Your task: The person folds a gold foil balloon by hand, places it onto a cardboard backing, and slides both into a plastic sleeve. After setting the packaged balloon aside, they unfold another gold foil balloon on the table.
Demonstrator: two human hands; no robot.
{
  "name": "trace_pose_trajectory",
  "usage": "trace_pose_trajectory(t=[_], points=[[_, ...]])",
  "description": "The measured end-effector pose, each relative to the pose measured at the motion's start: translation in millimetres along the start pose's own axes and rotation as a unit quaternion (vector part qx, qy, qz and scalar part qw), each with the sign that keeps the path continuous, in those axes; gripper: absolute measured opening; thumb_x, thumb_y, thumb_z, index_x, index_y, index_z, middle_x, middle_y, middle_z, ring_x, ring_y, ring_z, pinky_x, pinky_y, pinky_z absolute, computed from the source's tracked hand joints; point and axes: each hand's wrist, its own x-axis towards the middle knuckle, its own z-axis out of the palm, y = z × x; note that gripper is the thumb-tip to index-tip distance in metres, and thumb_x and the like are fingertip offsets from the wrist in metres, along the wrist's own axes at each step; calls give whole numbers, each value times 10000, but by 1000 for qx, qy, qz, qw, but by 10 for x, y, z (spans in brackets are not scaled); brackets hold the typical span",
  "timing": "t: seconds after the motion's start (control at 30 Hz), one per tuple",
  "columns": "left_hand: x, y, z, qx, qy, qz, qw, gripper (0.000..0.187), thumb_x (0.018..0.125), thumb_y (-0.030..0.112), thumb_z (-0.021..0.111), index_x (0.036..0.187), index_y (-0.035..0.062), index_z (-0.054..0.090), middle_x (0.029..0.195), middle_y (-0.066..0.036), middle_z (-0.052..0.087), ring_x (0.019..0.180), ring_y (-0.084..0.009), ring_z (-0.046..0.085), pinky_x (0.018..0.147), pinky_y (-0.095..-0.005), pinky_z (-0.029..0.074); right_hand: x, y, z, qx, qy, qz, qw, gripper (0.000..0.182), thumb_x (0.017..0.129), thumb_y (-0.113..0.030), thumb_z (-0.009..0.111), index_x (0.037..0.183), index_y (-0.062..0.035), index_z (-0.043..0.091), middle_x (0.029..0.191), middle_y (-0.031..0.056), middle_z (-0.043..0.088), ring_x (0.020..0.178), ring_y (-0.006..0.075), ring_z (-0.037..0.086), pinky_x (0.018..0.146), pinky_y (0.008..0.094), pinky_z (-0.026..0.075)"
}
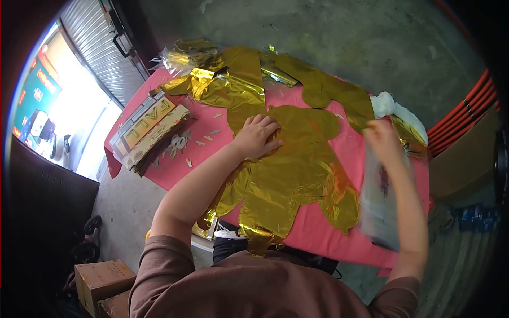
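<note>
A flat, uninflated gold foil balloon (286, 164) with rounded lobes is spread over the pink-covered table (318, 241), its lower end hanging over the near edge. My left hand (258, 137) lies flat on its upper part, fingers spread. Over at the right, my right hand (383, 139) is raised with its fingers curled together; whether something small is pinched in them is hidden. Just beyond that hand is another gold foil sheet (355, 100). Beneath the right forearm lies a stack of clear plastic bags (375, 199).
More folded gold foil (233, 79) covers the table's far side. Printed cardboard packs (151, 130) stand at the left, beside scattered pale scraps (180, 143). A white bundle (397, 108) sits at the right edge. Cardboard boxes (103, 281) and red pipes (464, 106) flank the table.
</note>
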Motion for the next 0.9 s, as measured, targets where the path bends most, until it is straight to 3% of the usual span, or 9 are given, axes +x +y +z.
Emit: trace_pose_trajectory(t=[0.03, 0.07, 0.13, 0.2, 0.33, 0.43, 0.53, 0.83, 0.9], points=[[8, -6, 14, 2, 1, 1, 1000, 462, 826, 422, 593, 1163, 107, 567, 1153, -69, 535, 1104, -266, 467, 956, -410, 351, -67, -132, 277, 43, 1, -134, 990, 275, 842, -167, 625, 1061, -3, 597, 1001, 149, 627, 887, 257, 613, 768, 343, 482], [6, -15, 25, 0, 7, 0, 1000, 463, 825, 426, 592, 1161, 108, 570, 1155, -71, 536, 1105, -267, 467, 956, -410, 351, -126, -334, 463, 30, -71, -163, 984, 376, 846, -205, 629, 1154, -1, 561, 1174, 180, 564, 1072, 300, 554, 901, 373, 445], [-1, -18, 9, 1, 11, -1, 1000, 464, 825, 430, 591, 1160, 109, 573, 1157, -73, 536, 1106, -268, 468, 955, -411, 352, -200, -555, 1002, 10, -32, -257, 966, 502, 850, -308, 617, 1223, 13, 516, 1265, 200, 516, 1157, 350, 500, 975, 404, 403], [-1, -13, -4, -22, -18, -17, 999, 464, 832, 393, 601, 1188, 98, 554, 1203, -85, 513, 1155, -284, 440, 980, -423, 332, -197, -771, 1287, 13, -98, -231, 968, 622, 885, -391, 555, 1354, -15, 397, 1418, 200, 368, 1328, 340, 329, 1095, 472, 252], [-8, -49, 38, -27, -10, -19, 999, 458, 830, 386, 607, 1186, 102, 564, 1198, -88, 517, 1148, -284, 447, 980, -423, 337, -196, -755, 1726, -41, -158, -195, 967, 678, 909, -487, 458, 1433, -87, 298, 1495, 177, 251, 1405, 301, 194, 1139, 486, 117], [32, -101, 27, -40, 17, -4, 999, 447, 805, 400, 621, 1139, 105, 595, 1153, -71, 542, 1107, -270, 475, 948, -419, 365, -238, -802, 1678, -67, -145, -199, 967, 672, 911, -470, 457, 1431, -71, 308, 1489, 179, 268, 1402, 306, 203, 1134, 482, 127], [247, -191, -117, -115, -94, -88, 985, 444, 795, 363, 641, 1156, 111, 582, 1198, -91, 523, 1151, -284, 457, 948, -441, 373, -238, -800, 1691, -76, -153, -192, 966, 668, 910, -472, 458, 1433, -86, 307, 1493, 170, 265, 1402, 304, 204, 1135, 480, 125], [882, -528, -38, 200, 93, -281, 934, 657, 727, 416, 699, 1262, 126, 452, 1260, -105, 417, 1195, -279, 412, 938, -489, 407, -260, -806, 1671, -66, -139, -194, 969, 660, 905, -477, 462, 1436, -116, 311, 1498, 159, 262, 1401, 300, 208, 1137, 476, 119], [982, -554, -173, 123, -58, -371, 919, 676, 740, 384, 686, 1295, 132, 394, 1294, -129, 382, 1226, -291, 385, 908, -523, 435, -255, -792, 1680, -67, -139, -194, 969, 660, 905, -481, 457, 1436, -117, 310, 1497, 159, 263, 1401, 299, 209, 1138, 475, 116]])
